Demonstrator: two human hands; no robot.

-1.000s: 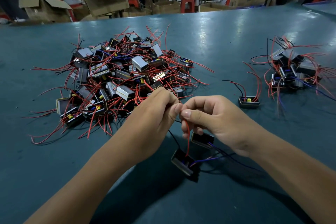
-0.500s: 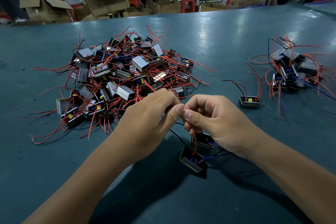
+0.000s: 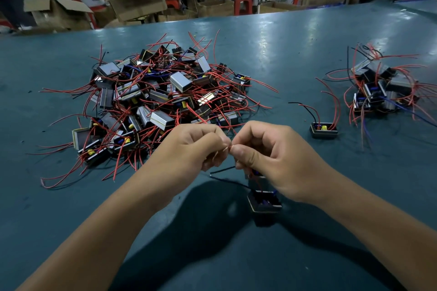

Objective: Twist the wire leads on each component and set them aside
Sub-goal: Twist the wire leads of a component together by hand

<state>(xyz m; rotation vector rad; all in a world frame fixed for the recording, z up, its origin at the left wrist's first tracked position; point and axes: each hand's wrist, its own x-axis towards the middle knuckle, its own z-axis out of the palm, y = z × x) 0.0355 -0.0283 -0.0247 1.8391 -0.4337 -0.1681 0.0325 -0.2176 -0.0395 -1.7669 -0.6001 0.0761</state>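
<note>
Fingers (image 3: 246,156) of both hands pinch thin red lead (image 3: 227,148); boxy black component (image 3: 264,202) dangles.

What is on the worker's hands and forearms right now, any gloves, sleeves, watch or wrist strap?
Nothing is worn. The left hand and right hand are bare, without gloves, rings or finger cots. Both forearms are uncovered down to the frame's bottom edge: no sleeves, watch, bracelet, wrist strap or markings show. Fingernails look short and plain.

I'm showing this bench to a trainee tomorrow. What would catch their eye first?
Probably the big heap of components tangled in red leads, left of centre on the green table. Next, the left hand and right hand pinching a red lead together in front of it. A smaller pile lies far right.
</note>
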